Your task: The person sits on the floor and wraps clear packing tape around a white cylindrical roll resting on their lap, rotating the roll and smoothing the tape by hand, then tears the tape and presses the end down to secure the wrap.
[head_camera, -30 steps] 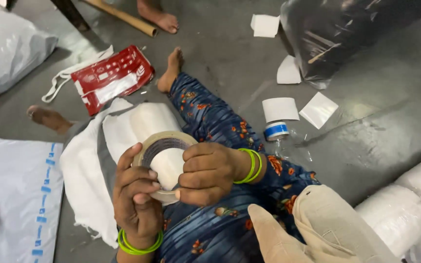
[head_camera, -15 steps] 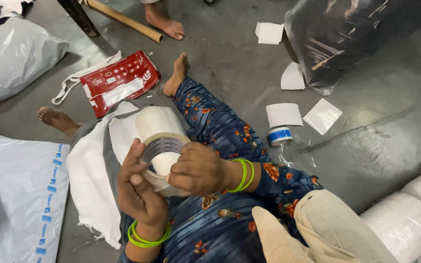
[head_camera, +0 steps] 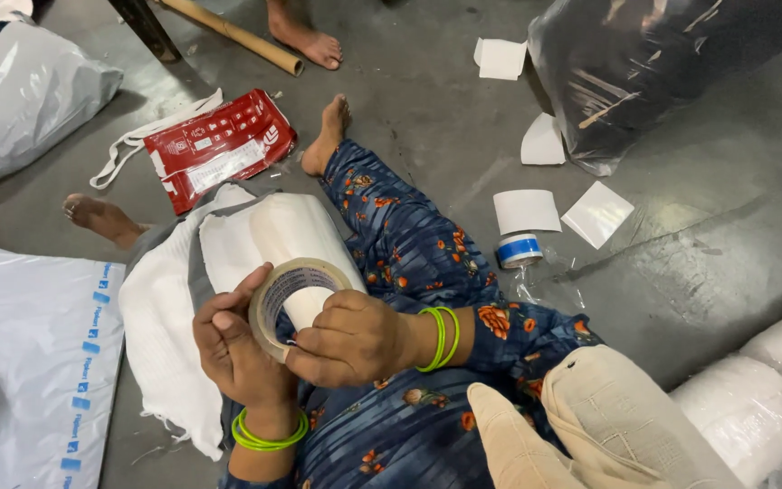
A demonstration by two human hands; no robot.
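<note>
We sit on the grey floor point(head_camera: 427, 100) with a roll of tape point(head_camera: 284, 292) held up over our lap. Our left hand point(head_camera: 239, 353) cups the roll from the left, thumb hooked over its rim, and our right hand point(head_camera: 350, 340) closes on its lower right edge, fingers pinching at the tape; both hands are together, clamped on the roll. Just behind the roll, a white cloth bundle point(head_camera: 255, 235) lies across our lap and spills down to the floor on the left. Green bangles point(head_camera: 441, 337) ring the right wrist, and more ring the left.

A red packet point(head_camera: 219, 145) lies on the floor beyond the bundle, near our bare foot point(head_camera: 328, 136). A small blue-and-white roll point(head_camera: 519, 249) sits just right of our knee, with white paper squares point(head_camera: 527, 210) near it. A black plastic bag point(head_camera: 662, 63) fills the upper right, a grey bag point(head_camera: 20, 91) the upper left, and another person's foot point(head_camera: 305, 36) shows at the top
</note>
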